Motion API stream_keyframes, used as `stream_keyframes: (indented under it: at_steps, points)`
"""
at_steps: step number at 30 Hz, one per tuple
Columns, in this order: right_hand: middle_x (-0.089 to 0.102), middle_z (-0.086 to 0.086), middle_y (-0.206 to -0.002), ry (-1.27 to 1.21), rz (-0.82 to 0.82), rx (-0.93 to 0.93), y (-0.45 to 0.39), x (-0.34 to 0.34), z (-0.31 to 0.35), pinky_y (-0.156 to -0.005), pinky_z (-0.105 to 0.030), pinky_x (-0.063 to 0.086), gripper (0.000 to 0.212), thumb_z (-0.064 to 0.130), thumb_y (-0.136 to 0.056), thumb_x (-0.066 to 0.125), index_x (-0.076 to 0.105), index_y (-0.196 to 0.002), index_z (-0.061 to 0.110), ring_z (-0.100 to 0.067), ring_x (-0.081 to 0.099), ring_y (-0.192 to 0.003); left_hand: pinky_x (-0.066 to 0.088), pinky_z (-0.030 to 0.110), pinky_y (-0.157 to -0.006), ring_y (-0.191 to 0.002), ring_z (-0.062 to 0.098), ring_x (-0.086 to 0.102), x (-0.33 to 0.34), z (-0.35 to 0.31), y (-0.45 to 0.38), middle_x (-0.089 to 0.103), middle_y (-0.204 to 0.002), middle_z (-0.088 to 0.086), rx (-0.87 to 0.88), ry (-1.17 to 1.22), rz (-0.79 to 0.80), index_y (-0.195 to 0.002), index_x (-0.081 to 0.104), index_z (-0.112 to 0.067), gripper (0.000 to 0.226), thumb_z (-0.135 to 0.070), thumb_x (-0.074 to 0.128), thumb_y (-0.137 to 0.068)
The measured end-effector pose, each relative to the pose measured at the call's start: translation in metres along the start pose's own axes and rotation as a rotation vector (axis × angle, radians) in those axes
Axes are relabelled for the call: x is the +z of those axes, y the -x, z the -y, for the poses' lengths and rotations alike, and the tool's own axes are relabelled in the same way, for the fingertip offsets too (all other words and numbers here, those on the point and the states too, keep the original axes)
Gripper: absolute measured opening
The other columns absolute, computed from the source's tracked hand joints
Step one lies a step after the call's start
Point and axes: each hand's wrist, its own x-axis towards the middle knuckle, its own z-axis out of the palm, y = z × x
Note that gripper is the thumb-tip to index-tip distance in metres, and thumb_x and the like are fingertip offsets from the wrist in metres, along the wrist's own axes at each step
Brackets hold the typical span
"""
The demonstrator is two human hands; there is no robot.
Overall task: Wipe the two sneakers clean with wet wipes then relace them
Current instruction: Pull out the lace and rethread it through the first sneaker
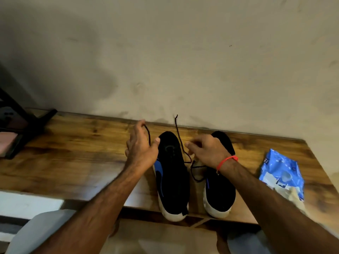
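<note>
grips (141, 143) (205, 149) on thin dark cord (180, 142)

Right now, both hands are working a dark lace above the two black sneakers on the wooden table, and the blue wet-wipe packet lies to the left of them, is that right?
Not quite: the head view shows the blue wet-wipe packet lying to the right of the two black sneakers, not the left. The rest holds: the left hand and right hand each pinch the dark lace above the sneakers on the wooden table.

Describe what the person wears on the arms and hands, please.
Both forearms are bare, with no sleeves in view. The left hand wears nothing. At the wrist of the right hand there is a thin red thread bracelet. No gloves or rings show.
</note>
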Motion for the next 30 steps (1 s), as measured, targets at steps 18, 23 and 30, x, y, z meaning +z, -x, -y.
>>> stream_keyframes:
  at_steps: [18,23,30]
  points:
    - [0.071,-0.007,-0.085,-0.556,-0.056,0.184,-0.003,0.065,-0.005,-0.080,-0.041,0.056,0.010,0.023,-0.092,0.069,0.069,-0.086,0.016,-0.024,0.068,-0.084,0.046,0.024,-0.059,-0.079,0.012,0.065,0.020,0.005,0.027,0.077,-0.092,-0.004,-0.416,0.657,0.187,-0.119,0.070,-0.016,0.019,-0.019,0.061,-0.102]
    - [0.072,-0.002,-0.069,-0.652,-0.034,0.114,-0.002,0.065,-0.005,-0.059,-0.037,0.047,0.009,0.020,-0.095,0.066,0.067,-0.096,0.012,-0.028,0.058,-0.064,0.050,0.016,-0.058,-0.073,0.005,0.068,0.019,0.010,0.024,0.076,-0.101,-0.004,-0.155,0.496,0.061,-0.109,0.076,-0.019,0.015,-0.018,0.072,-0.094]
    - [0.073,-0.011,-0.084,-0.522,0.091,-0.087,0.000,0.066,-0.008,-0.071,-0.036,0.056,0.012,0.014,-0.095,0.064,0.074,-0.098,0.006,-0.018,0.070,-0.077,0.046,0.016,-0.100,-0.111,-0.003,0.061,0.021,0.013,0.018,0.070,-0.115,-0.011,0.199,0.298,0.168,-0.107,0.080,-0.020,0.019,-0.017,0.078,-0.088]
